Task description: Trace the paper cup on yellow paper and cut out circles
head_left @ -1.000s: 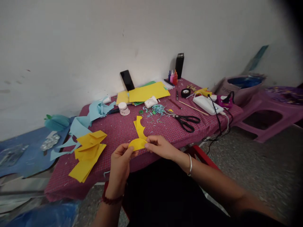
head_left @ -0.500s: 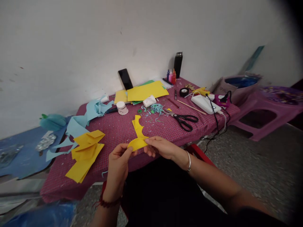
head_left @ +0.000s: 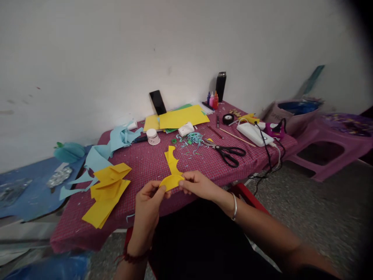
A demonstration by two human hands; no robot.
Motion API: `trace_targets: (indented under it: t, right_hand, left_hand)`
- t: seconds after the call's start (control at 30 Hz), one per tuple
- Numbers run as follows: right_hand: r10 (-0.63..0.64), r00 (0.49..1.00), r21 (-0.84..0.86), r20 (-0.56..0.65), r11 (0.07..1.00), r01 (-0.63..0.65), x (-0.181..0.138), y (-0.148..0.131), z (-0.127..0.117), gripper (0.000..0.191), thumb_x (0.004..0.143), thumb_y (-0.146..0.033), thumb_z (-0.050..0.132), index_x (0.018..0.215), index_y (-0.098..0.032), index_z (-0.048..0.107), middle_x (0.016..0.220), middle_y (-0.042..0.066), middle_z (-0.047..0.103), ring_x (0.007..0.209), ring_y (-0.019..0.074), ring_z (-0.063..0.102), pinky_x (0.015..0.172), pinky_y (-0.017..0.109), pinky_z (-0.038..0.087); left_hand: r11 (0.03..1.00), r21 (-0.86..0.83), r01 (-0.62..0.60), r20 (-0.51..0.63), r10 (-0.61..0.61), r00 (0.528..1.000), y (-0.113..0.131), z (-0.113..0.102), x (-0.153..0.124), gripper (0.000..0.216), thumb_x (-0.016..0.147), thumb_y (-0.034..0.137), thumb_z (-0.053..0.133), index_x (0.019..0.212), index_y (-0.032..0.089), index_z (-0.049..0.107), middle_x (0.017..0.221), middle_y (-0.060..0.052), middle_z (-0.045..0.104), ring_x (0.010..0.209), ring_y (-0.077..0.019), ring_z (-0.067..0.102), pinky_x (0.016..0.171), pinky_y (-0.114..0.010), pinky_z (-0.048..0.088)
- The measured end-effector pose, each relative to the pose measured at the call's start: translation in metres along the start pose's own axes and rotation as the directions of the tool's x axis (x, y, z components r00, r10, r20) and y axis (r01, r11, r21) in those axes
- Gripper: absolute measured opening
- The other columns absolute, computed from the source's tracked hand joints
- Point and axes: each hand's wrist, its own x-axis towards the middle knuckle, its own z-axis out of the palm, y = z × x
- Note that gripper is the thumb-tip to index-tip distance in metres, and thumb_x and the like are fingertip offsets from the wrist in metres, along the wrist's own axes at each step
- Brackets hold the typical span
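Observation:
Between my two hands is a yellow half-round piece of paper point(head_left: 171, 182), looking folded, over the table's front edge. My left hand point(head_left: 150, 198) pinches its left end between thumb and fingers. At the right end, my right hand point(head_left: 196, 182) grips it the same way. Just beyond lies a yellow paper offcut point(head_left: 172, 158) with scalloped edges. Black-handled scissors point(head_left: 229, 153) rest on the tablecloth to the right, blades pointing at a heap of blue paper shreds point(head_left: 194, 138). Left of my hands are folded yellow paper pieces point(head_left: 109, 190).
A checked cloth covers the table point(head_left: 145, 163). Along the back stand paper cups point(head_left: 153, 137), a leaning phone point(head_left: 157, 102), yellow sheets point(head_left: 183, 117), paint bottles point(head_left: 214, 101) and a black flask point(head_left: 221, 86). A white power strip point(head_left: 255, 134) with cables sits right, near a pink stool point(head_left: 329, 147).
The view has shifted slightly, so the table sits a little lower in it. Both hands still grip the yellow paper, and my right fingers have closed in more at its right end.

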Motion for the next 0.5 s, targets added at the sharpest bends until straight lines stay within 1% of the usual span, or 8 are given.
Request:
trace_targets:
  t: [0.07, 0.17, 0.23, 0.3, 0.37, 0.43, 0.5]
  right_hand:
    - [-0.036, 0.999, -0.018, -0.013, 0.999, 0.036, -0.001, 0.001, 0.002, 0.023, 0.080, -0.033, 0.064, 0.065, -0.017, 0.060, 0.056, -0.004, 0.055, 0.051, 0.0079, 0.047, 0.053, 0.022, 0.036]
    - [-0.062, 0.998, -0.019, -0.015, 0.998, 0.062, -0.001, 0.003, 0.004, 0.024, 0.080, -0.036, 0.064, 0.065, -0.017, 0.059, 0.057, -0.004, 0.054, 0.053, 0.0091, 0.047, 0.054, 0.022, 0.036]
    - [-0.061, 0.998, -0.003, -0.005, 0.998, 0.061, -0.001, 0.004, 0.005, 0.025, 0.079, -0.039, 0.064, 0.067, -0.017, 0.059, 0.059, -0.004, 0.054, 0.054, 0.0094, 0.048, 0.054, 0.023, 0.036]
    - [-0.056, 0.998, 0.022, 0.004, 0.998, 0.056, -0.002, 0.005, 0.007, 0.026, 0.077, -0.041, 0.067, 0.069, -0.017, 0.058, 0.061, -0.004, 0.054, 0.054, 0.0092, 0.047, 0.054, 0.023, 0.036]
    - [-0.052, 0.999, 0.053, 0.005, 0.997, 0.052, -0.002, 0.005, 0.009, 0.028, 0.074, -0.042, 0.069, 0.071, -0.017, 0.058, 0.061, -0.004, 0.053, 0.053, 0.0087, 0.046, 0.053, 0.023, 0.036]
    - [-0.054, 0.998, 0.085, -0.019, 0.995, 0.055, -0.003, 0.006, 0.011, 0.029, 0.074, -0.044, 0.068, 0.073, -0.017, 0.058, 0.061, -0.004, 0.052, 0.052, 0.0084, 0.045, 0.052, 0.023, 0.036]
    - [-0.064, 0.996, 0.113, -0.063, 0.991, 0.071, -0.004, 0.006, 0.015, 0.031, 0.075, -0.046, 0.067, 0.074, -0.018, 0.058, 0.060, -0.005, 0.052, 0.052, 0.0086, 0.044, 0.052, 0.023, 0.036]
  left_hand:
    - [1.000, -0.012, -0.002, -0.012, 0.001, 1.000, 0.000, 0.002, -0.002, 0.013, 0.066, 0.023, 0.072, 0.074, 0.015, 0.065, 0.057, 0.003, 0.062, 0.049, -0.0087, 0.054, 0.047, -0.018, 0.042]
    - [0.999, -0.002, -0.049, -0.052, 0.049, 0.997, 0.001, 0.004, -0.004, 0.025, 0.069, 0.024, 0.072, 0.091, 0.018, 0.062, 0.064, 0.004, 0.061, 0.049, -0.0081, 0.053, 0.042, -0.016, 0.037]
    - [0.994, 0.048, -0.103, -0.038, 0.104, 0.994, 0.002, 0.004, -0.007, 0.030, 0.070, 0.023, 0.071, 0.098, 0.020, 0.060, 0.066, 0.005, 0.059, 0.051, -0.0081, 0.053, 0.043, -0.016, 0.037]
    - [0.983, 0.109, -0.147, 0.001, 0.148, 0.989, 0.005, 0.005, -0.009, 0.032, 0.070, 0.020, 0.071, 0.100, 0.020, 0.060, 0.066, 0.004, 0.058, 0.054, -0.0087, 0.054, 0.047, -0.017, 0.040]
    - [0.977, 0.125, -0.171, 0.019, 0.170, 0.985, 0.007, 0.005, -0.012, 0.033, 0.070, 0.018, 0.071, 0.100, 0.020, 0.061, 0.068, 0.004, 0.059, 0.057, -0.0093, 0.056, 0.051, -0.018, 0.041]
    - [0.983, 0.058, -0.176, -0.002, 0.176, 0.984, 0.005, 0.008, -0.014, 0.037, 0.069, 0.018, 0.072, 0.104, 0.022, 0.060, 0.074, 0.003, 0.061, 0.061, -0.0092, 0.057, 0.054, -0.018, 0.043]
    - [0.987, -0.069, -0.142, -0.036, 0.140, 0.990, 0.001, 0.012, -0.015, 0.038, 0.067, 0.017, 0.075, 0.101, 0.023, 0.060, 0.077, 0.004, 0.062, 0.062, -0.0078, 0.055, 0.054, -0.017, 0.042]
